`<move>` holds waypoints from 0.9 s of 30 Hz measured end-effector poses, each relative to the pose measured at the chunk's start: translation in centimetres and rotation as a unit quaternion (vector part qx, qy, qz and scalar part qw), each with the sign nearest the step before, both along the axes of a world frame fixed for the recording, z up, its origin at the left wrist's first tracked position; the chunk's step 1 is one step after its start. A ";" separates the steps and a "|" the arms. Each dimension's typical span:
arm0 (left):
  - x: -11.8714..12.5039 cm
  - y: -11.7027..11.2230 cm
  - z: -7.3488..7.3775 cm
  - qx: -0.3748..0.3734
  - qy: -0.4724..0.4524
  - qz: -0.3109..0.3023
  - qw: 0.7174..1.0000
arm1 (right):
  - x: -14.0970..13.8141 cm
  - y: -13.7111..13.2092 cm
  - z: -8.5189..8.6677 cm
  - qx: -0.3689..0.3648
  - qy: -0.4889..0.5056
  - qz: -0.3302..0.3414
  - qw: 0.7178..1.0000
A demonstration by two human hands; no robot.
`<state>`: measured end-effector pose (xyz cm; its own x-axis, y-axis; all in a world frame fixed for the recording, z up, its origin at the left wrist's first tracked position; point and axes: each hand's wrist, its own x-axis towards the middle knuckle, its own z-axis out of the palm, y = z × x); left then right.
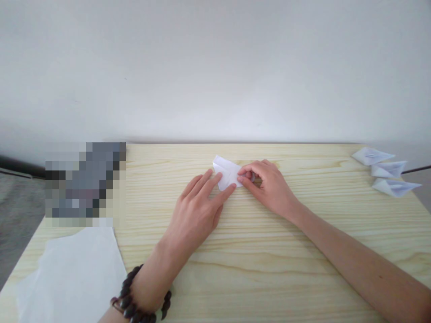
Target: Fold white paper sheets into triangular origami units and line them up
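A small white folded paper lies on the pale wooden table near its far edge. My left hand rests flat on the table, fingers stretched out, with the fingertips pressing on the paper's near side. My right hand is curled, pinching the paper's right end between thumb and fingers. A dark bead bracelet circles my left wrist.
A stack of white paper sheets lies at the near left corner. Three folded white paper shapes sit at the far right edge. A blurred-out patch covers something at the far left. A plain wall stands behind the table.
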<state>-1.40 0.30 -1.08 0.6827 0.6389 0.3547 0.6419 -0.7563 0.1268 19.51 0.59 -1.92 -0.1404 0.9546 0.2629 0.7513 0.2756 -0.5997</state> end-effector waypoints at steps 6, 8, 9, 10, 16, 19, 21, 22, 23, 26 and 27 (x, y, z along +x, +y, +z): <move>0.1 0.0 0.0 0.000 0.003 0.008 1.000 | 0.0 0.0 0.1 -0.006 -0.017 -0.002 1.000; 0.1 0.0 0.0 -0.001 0.005 0.011 1.000 | 0.0 0.0 0.1 -0.005 -0.019 -0.004 1.000; 0.2 0.0 0.0 -0.002 0.006 0.012 1.000 | 0.0 0.0 0.0 -0.004 -0.019 -0.006 1.000; 0.2 0.0 0.0 -0.002 0.007 0.012 1.000 | 0.0 0.0 0.0 -0.003 -0.019 -0.005 1.000; 0.3 -0.1 0.1 0.003 0.001 0.014 1.000 | 0.0 0.0 -0.1 -0.002 -0.018 -0.002 1.000; 0.4 -0.1 0.1 0.003 0.001 0.012 1.000 | 0.0 0.1 -0.2 0.004 -0.018 -0.003 1.000; 0.4 -0.1 0.2 0.003 0.000 0.012 1.000 | 0.0 0.1 -0.2 0.005 -0.016 -0.004 1.000; 0.5 -0.1 0.2 0.002 0.000 0.014 1.000 | 0.0 0.1 -0.2 0.005 -0.016 -0.004 1.000; 0.5 -0.1 0.2 0.001 -0.001 0.016 1.000 | 0.0 0.1 -0.3 0.004 -0.017 -0.004 1.000; 0.6 -0.3 0.3 -0.006 -0.001 0.023 1.000 | 0.0 0.1 -0.3 0.006 -0.019 -0.003 1.000; 0.6 -0.3 0.4 -0.009 -0.001 0.025 1.000 | 0.0 0.0 -0.3 0.007 -0.018 -0.003 1.000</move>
